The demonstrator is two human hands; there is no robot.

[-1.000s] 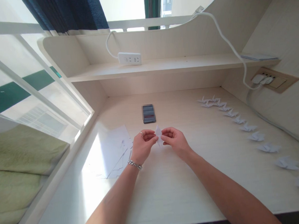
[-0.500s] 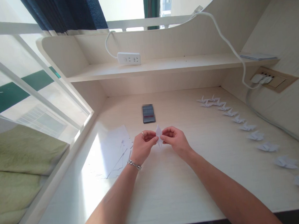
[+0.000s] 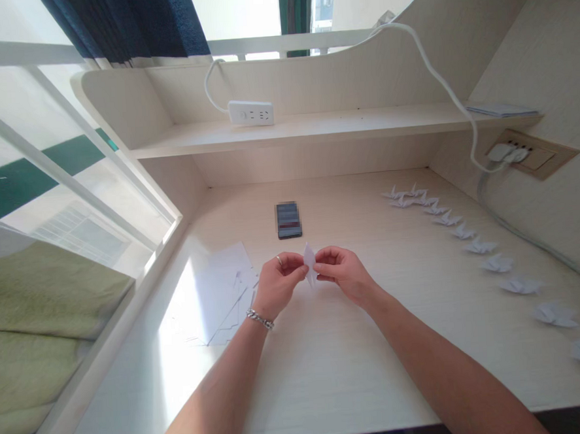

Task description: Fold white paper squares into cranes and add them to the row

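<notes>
Left hand, right hand, folded paper edged slightly rightward

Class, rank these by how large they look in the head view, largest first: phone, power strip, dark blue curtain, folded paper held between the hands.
1. Dark blue curtain, though the picture's edge cuts it off
2. Power strip and phone: too alike in area to rank
3. Folded paper, the part that shows
</notes>
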